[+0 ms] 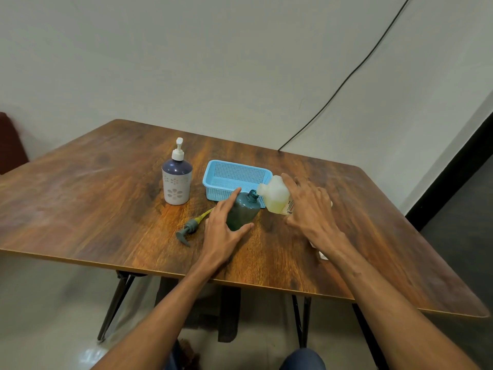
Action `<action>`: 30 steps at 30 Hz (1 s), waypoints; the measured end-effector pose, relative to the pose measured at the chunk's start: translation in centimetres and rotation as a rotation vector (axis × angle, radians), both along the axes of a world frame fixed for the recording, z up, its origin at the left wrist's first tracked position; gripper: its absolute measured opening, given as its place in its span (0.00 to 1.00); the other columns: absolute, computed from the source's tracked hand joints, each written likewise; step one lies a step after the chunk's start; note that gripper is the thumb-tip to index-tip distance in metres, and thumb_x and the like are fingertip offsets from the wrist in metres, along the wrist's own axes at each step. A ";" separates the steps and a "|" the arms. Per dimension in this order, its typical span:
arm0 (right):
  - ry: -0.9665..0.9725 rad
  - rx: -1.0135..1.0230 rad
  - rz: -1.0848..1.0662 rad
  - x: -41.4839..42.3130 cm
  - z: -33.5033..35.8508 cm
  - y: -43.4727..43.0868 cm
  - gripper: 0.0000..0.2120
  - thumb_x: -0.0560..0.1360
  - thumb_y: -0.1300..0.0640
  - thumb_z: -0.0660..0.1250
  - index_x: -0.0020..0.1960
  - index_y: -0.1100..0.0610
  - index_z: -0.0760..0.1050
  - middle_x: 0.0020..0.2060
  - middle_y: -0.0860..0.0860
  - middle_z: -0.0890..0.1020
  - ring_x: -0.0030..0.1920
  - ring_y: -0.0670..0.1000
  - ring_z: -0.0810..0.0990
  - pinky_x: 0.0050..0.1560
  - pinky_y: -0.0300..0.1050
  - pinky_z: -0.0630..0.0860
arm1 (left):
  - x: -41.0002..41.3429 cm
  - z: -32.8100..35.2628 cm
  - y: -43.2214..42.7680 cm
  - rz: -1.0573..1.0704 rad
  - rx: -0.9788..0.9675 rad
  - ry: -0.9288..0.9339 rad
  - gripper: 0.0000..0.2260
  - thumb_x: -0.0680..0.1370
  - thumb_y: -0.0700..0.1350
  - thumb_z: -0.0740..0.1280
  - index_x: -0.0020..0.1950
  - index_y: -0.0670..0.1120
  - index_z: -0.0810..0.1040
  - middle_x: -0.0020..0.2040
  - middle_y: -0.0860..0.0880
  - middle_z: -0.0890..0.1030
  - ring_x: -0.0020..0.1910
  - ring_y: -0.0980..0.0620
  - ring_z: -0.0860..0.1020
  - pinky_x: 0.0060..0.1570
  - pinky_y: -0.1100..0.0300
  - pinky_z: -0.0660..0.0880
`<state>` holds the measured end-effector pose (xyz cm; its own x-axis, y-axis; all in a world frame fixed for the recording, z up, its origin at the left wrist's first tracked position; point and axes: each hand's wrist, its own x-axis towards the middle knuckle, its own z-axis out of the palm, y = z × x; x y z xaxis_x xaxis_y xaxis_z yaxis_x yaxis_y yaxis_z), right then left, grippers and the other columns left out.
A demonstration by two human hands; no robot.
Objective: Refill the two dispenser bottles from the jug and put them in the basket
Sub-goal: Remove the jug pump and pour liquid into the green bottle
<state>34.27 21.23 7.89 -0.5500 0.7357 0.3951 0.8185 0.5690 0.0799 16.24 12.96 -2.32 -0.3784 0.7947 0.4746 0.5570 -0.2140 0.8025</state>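
A dark green dispenser bottle stands near the table's middle with its neck uncapped. My left hand grips its body. My right hand holds a translucent jug of yellowish liquid, tipped to the left so its spout meets the green bottle's neck. The green bottle's pump head lies on the table to the left, its yellow tube pointing toward the bottle. A second dispenser bottle, purple and white with a white pump fitted, stands upright further left. The blue basket sits just behind the green bottle.
The wooden table has its front edge close to me. A small white object lies partly hidden under my right forearm. A black cable runs down the wall behind the table's far right corner.
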 end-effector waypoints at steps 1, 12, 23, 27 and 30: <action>-0.003 0.005 0.002 0.0 0.0 0.0 0.45 0.65 0.55 0.78 0.78 0.51 0.62 0.66 0.56 0.76 0.63 0.60 0.76 0.61 0.59 0.72 | 0.0 0.0 0.0 0.000 0.001 0.005 0.40 0.71 0.52 0.76 0.77 0.62 0.57 0.66 0.62 0.67 0.68 0.60 0.67 0.67 0.46 0.71; -0.003 0.005 0.003 0.2 -0.2 0.1 0.46 0.65 0.54 0.79 0.78 0.51 0.61 0.67 0.57 0.76 0.64 0.61 0.76 0.61 0.59 0.71 | 0.0 -0.1 0.0 -0.007 0.001 0.012 0.40 0.71 0.53 0.75 0.77 0.62 0.57 0.65 0.63 0.66 0.67 0.61 0.68 0.67 0.46 0.70; -0.015 0.014 0.005 0.2 -0.1 0.2 0.46 0.65 0.55 0.79 0.78 0.51 0.61 0.67 0.56 0.76 0.64 0.61 0.76 0.60 0.59 0.72 | 0.0 -0.1 -0.1 -0.010 0.000 0.017 0.40 0.71 0.54 0.75 0.77 0.63 0.56 0.65 0.63 0.67 0.67 0.59 0.68 0.66 0.44 0.71; -0.021 0.009 0.004 0.2 0.0 0.1 0.46 0.66 0.55 0.79 0.78 0.51 0.61 0.67 0.56 0.75 0.65 0.60 0.75 0.62 0.59 0.71 | 0.0 0.0 -0.1 -0.011 0.001 0.016 0.40 0.71 0.53 0.75 0.77 0.62 0.57 0.66 0.63 0.66 0.67 0.60 0.68 0.67 0.45 0.70; -0.017 0.007 0.007 0.2 0.1 0.1 0.46 0.66 0.55 0.79 0.78 0.51 0.61 0.67 0.56 0.76 0.65 0.60 0.75 0.62 0.59 0.71 | 0.1 0.0 -0.1 -0.004 0.003 0.011 0.40 0.71 0.53 0.75 0.77 0.61 0.58 0.66 0.63 0.67 0.67 0.60 0.68 0.67 0.46 0.71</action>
